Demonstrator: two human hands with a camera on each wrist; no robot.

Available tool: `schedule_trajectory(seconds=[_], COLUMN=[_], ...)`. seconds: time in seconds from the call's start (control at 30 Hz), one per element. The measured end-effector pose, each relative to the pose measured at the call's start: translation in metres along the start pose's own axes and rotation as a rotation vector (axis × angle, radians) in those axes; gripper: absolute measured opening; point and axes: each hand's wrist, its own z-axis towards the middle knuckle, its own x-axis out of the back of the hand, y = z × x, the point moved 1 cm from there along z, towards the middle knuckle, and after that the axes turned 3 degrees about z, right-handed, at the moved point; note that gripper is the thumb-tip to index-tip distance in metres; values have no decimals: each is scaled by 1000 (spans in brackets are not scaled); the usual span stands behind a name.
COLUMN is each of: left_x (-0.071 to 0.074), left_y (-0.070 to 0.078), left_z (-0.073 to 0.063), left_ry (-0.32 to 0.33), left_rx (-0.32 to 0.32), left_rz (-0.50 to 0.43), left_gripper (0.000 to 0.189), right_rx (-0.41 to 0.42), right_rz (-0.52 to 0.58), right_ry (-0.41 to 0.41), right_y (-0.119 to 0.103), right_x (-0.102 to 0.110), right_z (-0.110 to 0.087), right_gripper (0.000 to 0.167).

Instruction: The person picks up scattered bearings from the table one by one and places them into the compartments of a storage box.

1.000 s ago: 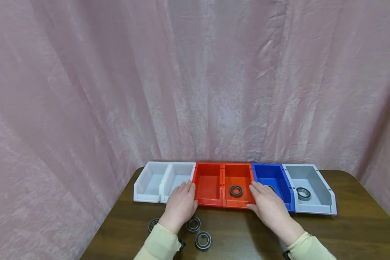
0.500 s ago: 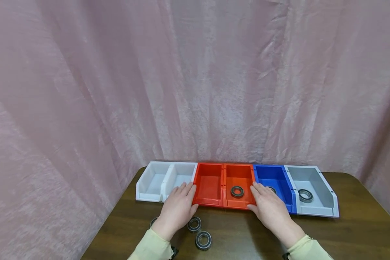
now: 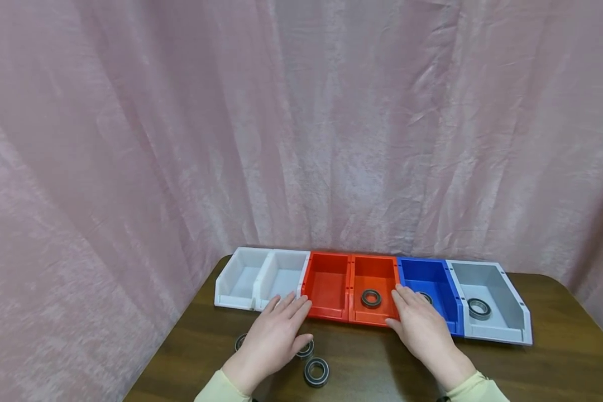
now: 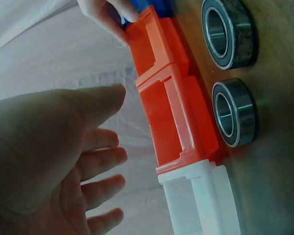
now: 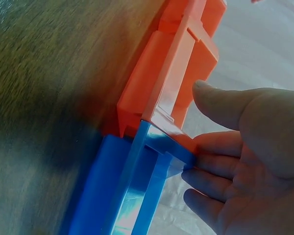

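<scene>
head view: left hand point(image 3: 275, 339) spread, holding nothing; right hand point(image 3: 423, 326), fingers loosely extended, touches blue bin point(image 3: 424, 272), perhaps steadying it.

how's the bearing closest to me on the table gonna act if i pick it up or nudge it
The closest bearing should feel stiff and probably heavy for its size, as it looks like a thick metal ring. Nudged, it would likely slide rather than roll, since it lies flat on the table. Its shiny outer wall may be slightly slippery.

left grip point(image 3: 275, 338) | fingers point(image 4: 104, 163) extended, spread | right grip point(image 3: 424, 328) | fingers point(image 5: 215, 165) extended
</scene>
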Motion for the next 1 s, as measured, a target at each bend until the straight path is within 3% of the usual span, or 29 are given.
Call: schedule_trajectory(seconds=[0.27, 0.53, 1.0], left_x=[-1, -3, -21], left_y=[8, 13, 17], left_z=[-10, -17, -23], left_ry=[-115, -94, -129], left_rx=[-65, -164, -281], left_rz=[-105, -111, -75], left_gripper=[68, 70, 70], right_rx=[-22, 9, -12], right_rz=[16, 10, 18], right_ry=[-20, 32, -5], right_y=[-2, -1, 0], right_x=[-2, -2, 0], right_z=[-3, -3, -3], right_gripper=[64, 64, 65])
